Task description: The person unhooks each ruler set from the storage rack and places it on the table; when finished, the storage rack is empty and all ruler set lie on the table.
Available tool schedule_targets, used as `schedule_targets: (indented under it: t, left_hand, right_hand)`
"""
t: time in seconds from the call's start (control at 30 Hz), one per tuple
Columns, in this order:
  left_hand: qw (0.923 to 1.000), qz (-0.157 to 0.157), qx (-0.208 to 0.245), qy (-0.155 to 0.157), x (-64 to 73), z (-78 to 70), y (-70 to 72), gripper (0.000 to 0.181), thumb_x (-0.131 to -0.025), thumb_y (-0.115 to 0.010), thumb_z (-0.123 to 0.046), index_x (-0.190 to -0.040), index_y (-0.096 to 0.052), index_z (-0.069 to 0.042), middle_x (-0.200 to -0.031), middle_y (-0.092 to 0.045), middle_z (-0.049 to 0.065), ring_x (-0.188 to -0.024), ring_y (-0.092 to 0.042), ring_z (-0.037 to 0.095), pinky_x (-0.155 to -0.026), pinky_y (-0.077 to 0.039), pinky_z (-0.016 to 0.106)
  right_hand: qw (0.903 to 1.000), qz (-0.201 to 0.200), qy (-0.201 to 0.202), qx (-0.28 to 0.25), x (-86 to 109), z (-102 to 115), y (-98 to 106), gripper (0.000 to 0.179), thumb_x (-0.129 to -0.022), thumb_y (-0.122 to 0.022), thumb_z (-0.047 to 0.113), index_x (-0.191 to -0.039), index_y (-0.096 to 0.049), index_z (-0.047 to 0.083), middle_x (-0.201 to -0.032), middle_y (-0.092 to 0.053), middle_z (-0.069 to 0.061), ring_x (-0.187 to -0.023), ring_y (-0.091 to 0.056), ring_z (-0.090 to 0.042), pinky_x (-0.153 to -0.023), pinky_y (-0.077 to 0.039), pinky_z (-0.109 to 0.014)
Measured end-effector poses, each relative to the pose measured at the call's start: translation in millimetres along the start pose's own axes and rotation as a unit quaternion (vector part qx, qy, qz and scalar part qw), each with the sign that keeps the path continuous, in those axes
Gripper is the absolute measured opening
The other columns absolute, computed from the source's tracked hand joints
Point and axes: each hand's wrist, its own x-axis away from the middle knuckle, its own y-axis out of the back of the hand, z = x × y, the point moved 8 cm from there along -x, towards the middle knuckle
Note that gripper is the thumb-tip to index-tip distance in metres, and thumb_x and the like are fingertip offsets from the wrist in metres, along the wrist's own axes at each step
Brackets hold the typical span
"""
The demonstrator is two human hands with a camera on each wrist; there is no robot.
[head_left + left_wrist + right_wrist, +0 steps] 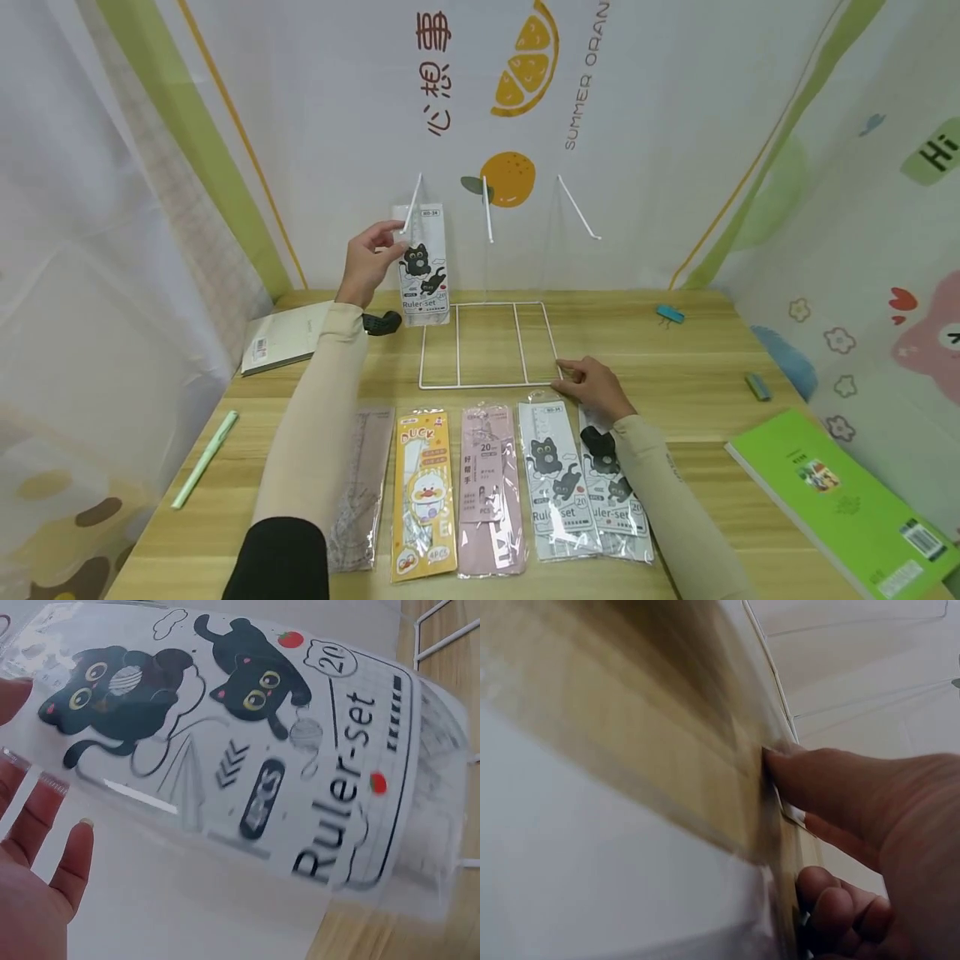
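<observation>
My left hand (366, 262) pinches the upper left edge of a clear ruler-set packet (424, 285) printed with black cats. The packet hangs upright at the left hook (412, 204) of a white wire display rack (491, 387), its top overlapping the hook's front end. Close up in the left wrist view, the printed card (225, 735) fills the picture, thumb and fingers at its top end. My right hand (596, 390) pinches the front right corner of the rack's base between thumb and forefinger. The middle hook (487, 208) and right hook (577, 207) carry nothing.
In front of the rack lie a yellow duck packet (425, 500), a pink packet (491, 492), two cat packets (558, 475), and a mauve one (371, 492) partly behind my left arm. A pen (205, 458) and notebook (281, 337) lie left, a green book (847, 500) right.
</observation>
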Motion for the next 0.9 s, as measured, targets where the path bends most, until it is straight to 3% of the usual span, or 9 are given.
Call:
schedule_targets:
  t: [0.3,0.5,0.73,0.9]
  left_hand:
    - [0.9993,0.014,0.014,-0.032,33.2,-12.3,11.7,0.033,-0.093,-0.072,-0.007,-0.125,-0.069,-0.006,-0.084,-0.052,-0.003,-0.074,-0.052,0.012,-0.07,-0.047,0.023]
    - [0.9976,0.034,0.027,-0.054,54.5,-24.4,13.3,0.034,-0.091,-0.073,-0.003,-0.124,-0.067,0.0,-0.085,-0.052,-0.002,-0.081,-0.053,0.013,-0.074,-0.049,0.022]
    - [0.9958,0.047,0.037,-0.069,75.6,-35.8,17.6,0.029,-0.089,-0.075,-0.003,-0.118,-0.071,-0.005,-0.085,-0.054,-0.003,-0.082,-0.053,0.013,-0.077,-0.048,0.024]
    - [0.9944,0.062,0.035,-0.079,87.5,-44.4,22.6,0.03,-0.089,-0.074,-0.001,-0.119,-0.07,-0.001,-0.086,-0.055,-0.002,-0.082,-0.053,0.013,-0.077,-0.047,0.025]
  right_hand:
    - [0.9999,-0.006,0.01,0.013,-0.3,2.3,0.2,0.053,-0.089,-0.079,0.03,-0.135,-0.065,0.006,-0.085,-0.053,-0.005,-0.073,-0.043,-0.017,-0.063,-0.036,-0.028]
    - [0.9997,-0.008,0.016,0.017,0.7,3.7,1.0,0.054,-0.089,-0.079,0.03,-0.135,-0.064,0.005,-0.085,-0.053,-0.006,-0.073,-0.043,-0.018,-0.063,-0.036,-0.029]
    - [0.9998,-0.008,0.014,0.006,2.0,4.6,1.4,0.053,-0.089,-0.079,0.027,-0.135,-0.064,0.005,-0.085,-0.053,-0.007,-0.072,-0.043,-0.019,-0.063,-0.038,-0.03]
    - [0.9997,-0.009,0.02,0.009,1.1,6.1,1.5,0.053,-0.089,-0.079,0.027,-0.135,-0.064,0.004,-0.085,-0.054,-0.008,-0.073,-0.044,-0.019,-0.064,-0.038,-0.029]
